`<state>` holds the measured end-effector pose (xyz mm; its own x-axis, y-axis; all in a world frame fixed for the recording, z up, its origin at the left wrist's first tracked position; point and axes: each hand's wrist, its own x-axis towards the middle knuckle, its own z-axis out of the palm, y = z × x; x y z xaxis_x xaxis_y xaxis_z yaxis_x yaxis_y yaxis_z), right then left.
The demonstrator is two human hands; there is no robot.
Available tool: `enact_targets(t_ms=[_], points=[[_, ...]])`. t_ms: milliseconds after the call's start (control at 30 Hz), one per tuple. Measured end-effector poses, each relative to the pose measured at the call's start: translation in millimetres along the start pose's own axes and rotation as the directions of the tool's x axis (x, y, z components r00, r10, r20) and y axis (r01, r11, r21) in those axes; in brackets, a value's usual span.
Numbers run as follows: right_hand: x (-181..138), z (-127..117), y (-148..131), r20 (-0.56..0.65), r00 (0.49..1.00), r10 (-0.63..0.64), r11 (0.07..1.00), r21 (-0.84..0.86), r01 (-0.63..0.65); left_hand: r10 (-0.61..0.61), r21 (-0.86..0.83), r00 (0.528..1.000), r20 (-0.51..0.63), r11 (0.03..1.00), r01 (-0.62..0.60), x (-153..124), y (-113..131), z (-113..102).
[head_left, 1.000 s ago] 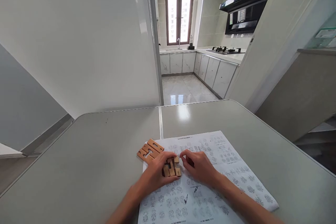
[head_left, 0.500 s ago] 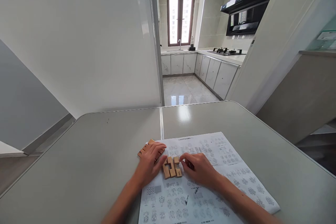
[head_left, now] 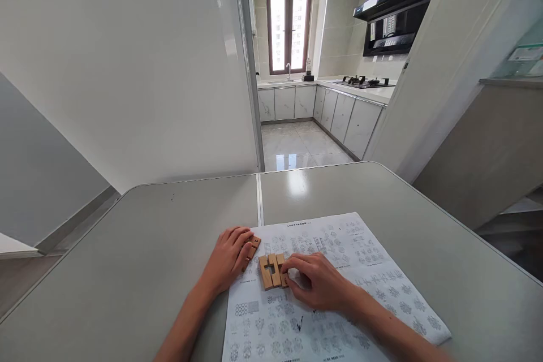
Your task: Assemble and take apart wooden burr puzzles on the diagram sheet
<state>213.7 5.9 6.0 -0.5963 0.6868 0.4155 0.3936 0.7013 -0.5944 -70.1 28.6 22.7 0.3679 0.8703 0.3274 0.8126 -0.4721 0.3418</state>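
Observation:
A small cluster of notched wooden puzzle pieces (head_left: 271, 271) lies on a printed sheet of diagrams (head_left: 331, 294) on the grey table (head_left: 148, 249). My right hand (head_left: 316, 280) has its fingers curled against the right side of that cluster, pinching one of its pieces. My left hand (head_left: 229, 255) lies over several other loose wooden pieces (head_left: 253, 243) at the sheet's left edge, fingers curved down on them and covering most of them.
The table has a seam down its middle and rounded far corners. Beyond it a white wall panel (head_left: 127, 68) stands on the left and an open doorway leads to a kitchen with cabinets (head_left: 339, 113). A counter (head_left: 500, 136) rises on the right.
My left hand left the cluster and moved left onto the loose pieces. My right hand came in closer and closed on the cluster's right side.

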Motion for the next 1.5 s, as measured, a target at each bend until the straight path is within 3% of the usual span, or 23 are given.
enact_targets(t_ms=[500, 633, 900, 1500], points=[[-5.3, -1.8, -0.8, 0.088, 0.995, 0.043, 0.998, 0.031, -0.045, -0.178, 0.114, 0.979, -0.098, 0.975, 0.189, -3.6, -19.1, 8.2], [-5.4, -1.7, -1.2, 0.094, 0.995, 0.046, 0.998, 0.035, -0.049, -0.172, 0.141, 0.975, -0.140, 0.971, 0.192, -4.5, -19.2, 10.0], [-3.1, -3.0, -3.3, 0.113, 0.992, 0.061, 0.997, 0.050, -0.067, -0.150, 0.192, 0.986, -0.077, 0.968, 0.163, -2.9, -12.3, 5.4], [-1.3, 1.4, -0.5, 0.090, 0.993, 0.073, 0.995, 0.068, -0.079, -0.090, 0.384, 0.989, -0.119, 0.914, 0.129, -1.8, -10.2, 6.4]])
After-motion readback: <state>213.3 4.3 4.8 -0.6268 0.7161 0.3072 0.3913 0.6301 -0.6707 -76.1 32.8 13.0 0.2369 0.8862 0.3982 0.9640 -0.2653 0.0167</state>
